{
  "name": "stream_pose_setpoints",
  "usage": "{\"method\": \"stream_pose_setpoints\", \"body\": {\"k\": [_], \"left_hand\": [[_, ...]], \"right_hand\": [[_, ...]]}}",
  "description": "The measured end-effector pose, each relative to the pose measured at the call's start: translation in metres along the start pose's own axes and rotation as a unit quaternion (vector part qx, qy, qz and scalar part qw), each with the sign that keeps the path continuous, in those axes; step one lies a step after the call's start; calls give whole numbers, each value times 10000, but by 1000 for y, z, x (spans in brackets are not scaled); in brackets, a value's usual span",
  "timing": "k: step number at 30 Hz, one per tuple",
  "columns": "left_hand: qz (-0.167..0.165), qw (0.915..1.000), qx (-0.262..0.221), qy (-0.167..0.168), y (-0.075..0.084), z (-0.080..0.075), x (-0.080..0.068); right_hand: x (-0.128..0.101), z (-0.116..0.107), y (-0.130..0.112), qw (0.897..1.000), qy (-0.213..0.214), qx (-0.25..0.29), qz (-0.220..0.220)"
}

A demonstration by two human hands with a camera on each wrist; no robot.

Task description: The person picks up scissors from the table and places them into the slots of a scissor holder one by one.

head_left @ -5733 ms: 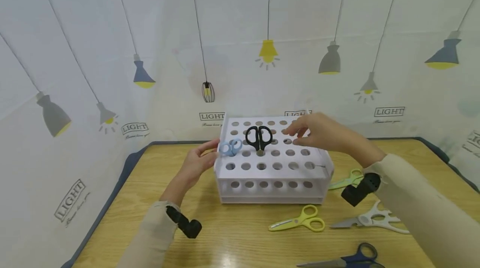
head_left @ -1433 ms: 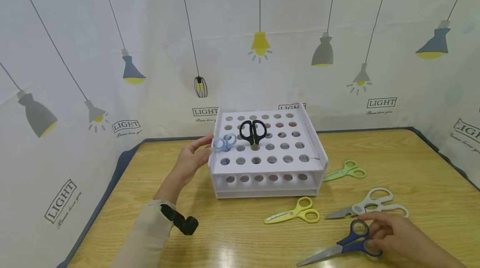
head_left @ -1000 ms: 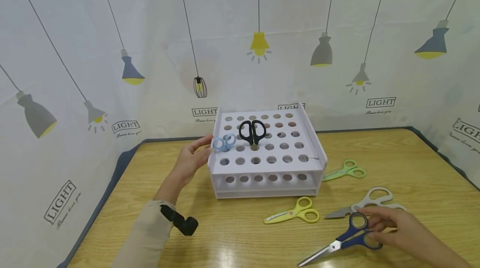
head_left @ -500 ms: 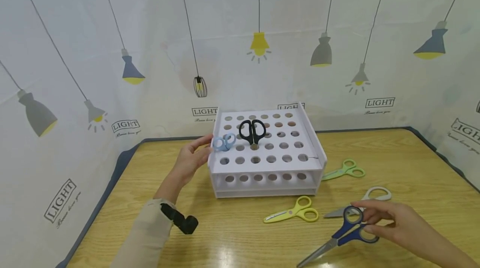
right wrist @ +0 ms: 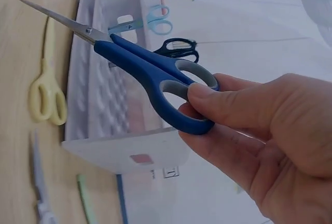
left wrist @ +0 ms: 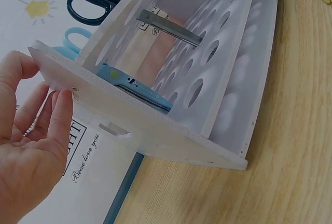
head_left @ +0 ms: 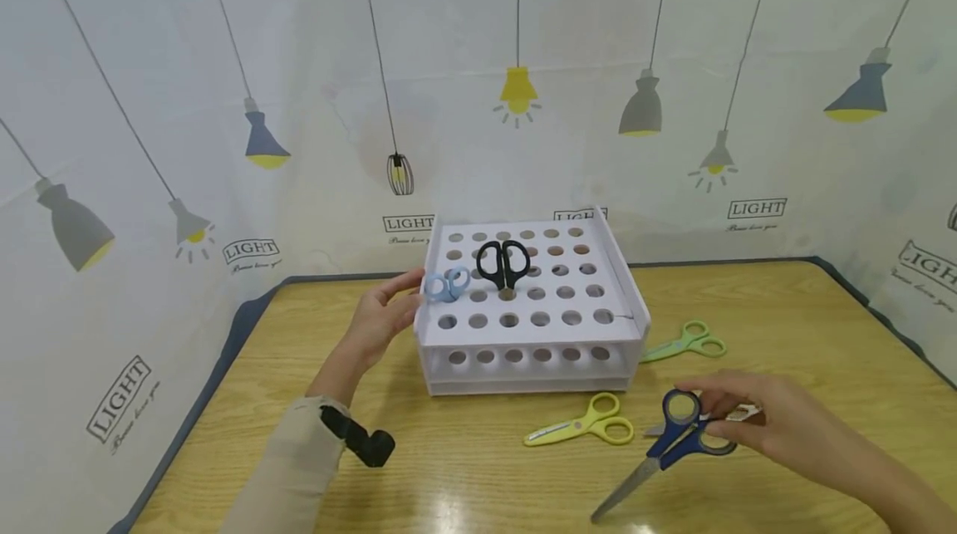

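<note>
While the right hand (head_left: 755, 426) pinches the blue-handled scissors (head_left: 669, 447) by their finger loops, thumb and fingers curled round the lower loop, the closed blades slant down toward the wooden table (head_left: 463, 476), the tip just above it or perhaps touching; the head view does not settle which. They look stiff and fairly light, steel blades heavier than the grips, so the point will tend to droop. Smooth plastic loops with grey lining are the safe hold; the blades are sharp and slick. Just beyond lie yellow scissors (head_left: 579, 428) and, partly hidden by the hand, a white pair (head_left: 736, 413). Green scissors (head_left: 684, 343) lie farther off. Beyond stands the white perforated rack (head_left: 534, 314), holding black scissors (head_left: 503, 262) and light blue scissors (head_left: 447, 284). Its left edge is steadied by the left hand (head_left: 385, 320), fingers nearly straight against it.
</note>
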State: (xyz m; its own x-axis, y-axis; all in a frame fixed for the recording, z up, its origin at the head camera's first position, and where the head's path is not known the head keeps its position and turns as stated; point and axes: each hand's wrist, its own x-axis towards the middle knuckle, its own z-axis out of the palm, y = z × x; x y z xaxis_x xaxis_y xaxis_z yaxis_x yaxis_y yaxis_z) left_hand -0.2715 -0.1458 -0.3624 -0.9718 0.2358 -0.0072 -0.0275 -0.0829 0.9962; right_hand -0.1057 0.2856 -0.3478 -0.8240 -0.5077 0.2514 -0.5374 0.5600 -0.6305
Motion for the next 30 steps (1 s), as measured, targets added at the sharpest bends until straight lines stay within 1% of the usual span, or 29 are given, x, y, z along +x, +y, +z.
{"method": "stream_pose_setpoints", "body": {"k": [6,9,13,17,21,23,28,30], "left_hand": [[66,9999,-71,-67,-1,1,2],[89,9999,-83,-98,0,1,2],[85,9999,-81,-104,0,2,3],[74,9999,-64,-68,0,2,3],[100,9999,-28,-71,0,1,3],[100,9999,-34,-67,0,1,3],[32,10000,-27,16,0,1,2],[26,10000,-9,23,0,1,2]], "right_hand": [[26,-14,-15,9973,79,-479,-558],[39,-20,-22,9948,155,-685,-742],[56,-30,-31,9912,266,-963,-871],[71,-39,-39,9883,312,-1116,-992],[86,-48,-47,9862,315,-1118,-1176],[92,-52,-51,9839,314,-1215,-1275],[110,-62,-62,9806,290,-1420,-1322],[118,-64,-66,9809,245,-1368,-1364]]}}
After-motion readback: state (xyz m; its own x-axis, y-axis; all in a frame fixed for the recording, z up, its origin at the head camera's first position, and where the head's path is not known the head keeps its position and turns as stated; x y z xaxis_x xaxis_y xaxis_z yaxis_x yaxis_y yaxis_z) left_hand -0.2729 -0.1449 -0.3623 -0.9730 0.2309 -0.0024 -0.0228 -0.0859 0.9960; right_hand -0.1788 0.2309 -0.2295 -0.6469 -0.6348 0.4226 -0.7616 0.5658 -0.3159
